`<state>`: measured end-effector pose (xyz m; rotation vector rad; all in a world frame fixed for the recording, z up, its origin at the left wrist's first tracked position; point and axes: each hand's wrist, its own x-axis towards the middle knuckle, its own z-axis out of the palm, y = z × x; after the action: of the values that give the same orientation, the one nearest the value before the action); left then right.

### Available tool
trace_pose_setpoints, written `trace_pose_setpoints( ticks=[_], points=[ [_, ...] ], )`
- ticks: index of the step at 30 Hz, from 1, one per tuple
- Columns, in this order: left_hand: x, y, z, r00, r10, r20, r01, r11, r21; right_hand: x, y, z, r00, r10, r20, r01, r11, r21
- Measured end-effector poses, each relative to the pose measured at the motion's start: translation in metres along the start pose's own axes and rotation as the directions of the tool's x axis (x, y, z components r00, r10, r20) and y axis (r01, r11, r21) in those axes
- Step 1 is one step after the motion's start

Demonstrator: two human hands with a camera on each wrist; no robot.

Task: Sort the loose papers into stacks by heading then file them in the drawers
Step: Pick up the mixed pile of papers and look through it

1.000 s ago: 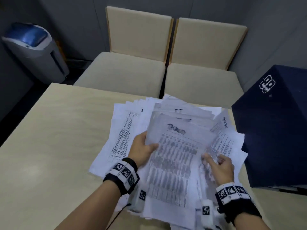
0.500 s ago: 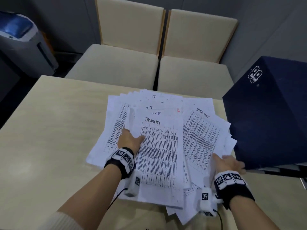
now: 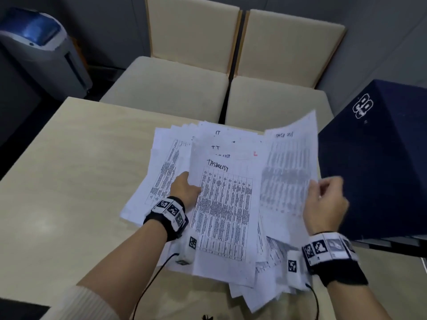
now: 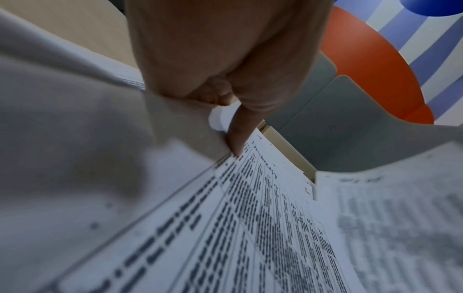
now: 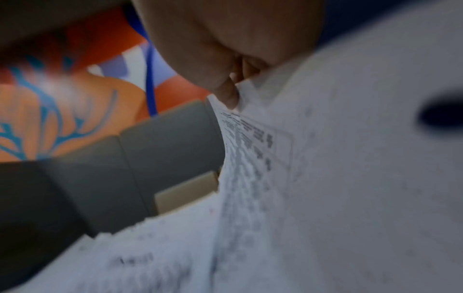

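Here, mid-frame on the pale wooden table, the left hand pinches the top white printed sheets of the fanned pile while the right hand pinches a lifted, curling printed sheet at centre right.

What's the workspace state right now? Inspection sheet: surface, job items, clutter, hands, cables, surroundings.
Surface: light wood table, papers at its far right.
Job's things: loose pile of papers, fanned and overlapping, unsorted; top sheet headed "TASKLIST"; lifted sheet raised, curved, blurred. Drawers: a dark blue cabinet at right may hold them; none seen.
Clutter: nothing seen.
Grippers: left hand grips the pile's left edge, thumb on top; right hand pinches the lifted sheet's right edge.
Cables: black cable from the left wrist unit; another at the right wrist.
Surroundings: two beige chairs; grey-and-blue machine far left.
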<state>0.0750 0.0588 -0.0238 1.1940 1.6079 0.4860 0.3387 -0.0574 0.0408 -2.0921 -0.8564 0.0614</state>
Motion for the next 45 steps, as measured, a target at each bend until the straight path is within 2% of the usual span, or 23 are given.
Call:
trace_pose_setpoints(
  ticks=[3, 5, 7, 9, 12, 14, 16, 19, 22, 24, 25, 27, 29, 31, 33, 34, 36, 38, 39, 40, 41, 45],
  points=[
    [0.002, 0.002, -0.002, 0.998, 0.058, -0.007, -0.059, 0.997, -0.041, 0.013, -0.046, -0.027, 0.995, -0.053, -0.079, 0.073, 0.958, 0.276],
    [0.001, 0.005, -0.004, 0.997, 0.077, -0.007, -0.078, 0.994, -0.071, 0.020, -0.066, -0.038, 1.000, 0.000, 0.013, -0.007, 0.857, 0.515],
    [0.001, 0.007, -0.007, 0.998, 0.057, 0.028, -0.054, 0.994, -0.095, 0.022, -0.071, -0.037, 0.986, 0.066, 0.153, -0.149, 0.766, 0.625],
    [0.002, 0.008, -0.009, 0.999, 0.018, 0.046, -0.012, 0.993, -0.120, 0.019, -0.061, -0.025, 0.959, 0.118, 0.256, -0.248, 0.785, 0.568],
    [0.001, 0.017, -0.017, 0.996, -0.038, 0.086, 0.047, 0.994, -0.103, 0.007, -0.031, 0.008, 0.899, 0.216, 0.380, -0.335, 0.899, 0.281],
    [-0.003, 0.021, -0.019, 0.974, -0.115, 0.195, 0.136, 0.986, -0.094, -0.006, -0.006, 0.028, 0.827, 0.340, 0.447, -0.382, 0.924, 0.005],
    [-0.010, 0.023, -0.018, 0.949, -0.117, 0.291, 0.168, 0.974, -0.154, -0.023, 0.017, 0.044, 0.736, 0.448, 0.508, -0.419, 0.890, -0.179],
    [-0.019, 0.015, -0.009, 0.931, -0.078, 0.356, 0.155, 0.969, -0.195, -0.041, 0.020, 0.054, 0.626, 0.540, 0.563, -0.593, 0.798, -0.106],
    [-0.026, 0.009, 0.007, 0.966, -0.011, 0.257, 0.048, 0.989, -0.140, -0.039, 0.010, 0.053, 0.539, 0.538, 0.648, -0.686, 0.727, -0.032],
    [-0.027, 0.010, 0.012, 0.968, 0.054, 0.246, -0.015, 0.987, -0.158, -0.035, 0.007, 0.053, 0.483, 0.499, 0.719, -0.719, 0.695, 0.001],
    [-0.029, 0.014, 0.012, 0.962, 0.095, 0.256, -0.046, 0.981, -0.190, -0.035, 0.006, 0.053, 0.478, 0.487, 0.731, -0.721, 0.692, 0.011],
    [-0.027, 0.020, 0.008, 0.945, 0.155, 0.289, -0.087, 0.968, -0.234, -0.035, 0.005, 0.051, 0.516, 0.437, 0.736, -0.728, 0.677, 0.108],
    [-0.022, 0.026, -0.002, 0.927, 0.206, 0.312, -0.107, 0.945, -0.308, -0.032, 0.003, 0.048, 0.534, 0.408, 0.740, -0.754, 0.625, 0.200],
    [-0.013, 0.026, -0.011, 0.922, 0.207, 0.327, -0.071, 0.921, -0.382, -0.027, -0.001, 0.044, 0.554, 0.352, 0.754, -0.744, 0.616, 0.259],
    [-0.001, 0.020, -0.018, 0.939, 0.170, 0.299, -0.034, 0.910, -0.413, -0.023, -0.012, 0.038, 0.617, 0.275, 0.737, -0.673, 0.669, 0.314],
    [-0.001, 0.021, -0.021, 0.952, 0.145, 0.270, -0.033, 0.924, -0.381, -0.020, -0.019, 0.032, 0.663, 0.246, 0.707, -0.620, 0.710, 0.334],
    [0.000, 0.017, -0.022, 0.977, 0.094, 0.190, -0.058, 0.980, -0.190, -0.006, -0.026, 0.013, 0.756, 0.214, 0.619, -0.527, 0.760, 0.381],
    [0.001, 0.003, -0.022, 0.979, 0.007, 0.204, -0.003, 1.000, -0.022, 0.015, -0.015, -0.013, 0.826, 0.221, 0.519, -0.465, 0.787, 0.406],
    [0.003, -0.005, -0.021, 0.973, -0.032, 0.227, 0.031, 0.999, 0.008, 0.025, -0.003, -0.028, 0.840, 0.228, 0.492, -0.452, 0.796, 0.403],
    [0.002, -0.011, -0.020, 0.965, -0.049, 0.256, 0.048, 0.999, 0.010, 0.032, 0.009, -0.040, 0.828, 0.251, 0.501, -0.475, 0.790, 0.389],
    [0.003, -0.017, -0.018, 0.960, -0.072, 0.270, 0.073, 0.997, 0.008, 0.035, 0.022, -0.048, 0.789, 0.289, 0.543, -0.528, 0.772, 0.355],
    [0.003, -0.022, -0.003, 0.979, -0.048, 0.196, 0.052, 0.999, -0.015, 0.017, 0.057, -0.033, 0.580, 0.385, 0.718, -0.740, 0.618, 0.267]
  ],
)
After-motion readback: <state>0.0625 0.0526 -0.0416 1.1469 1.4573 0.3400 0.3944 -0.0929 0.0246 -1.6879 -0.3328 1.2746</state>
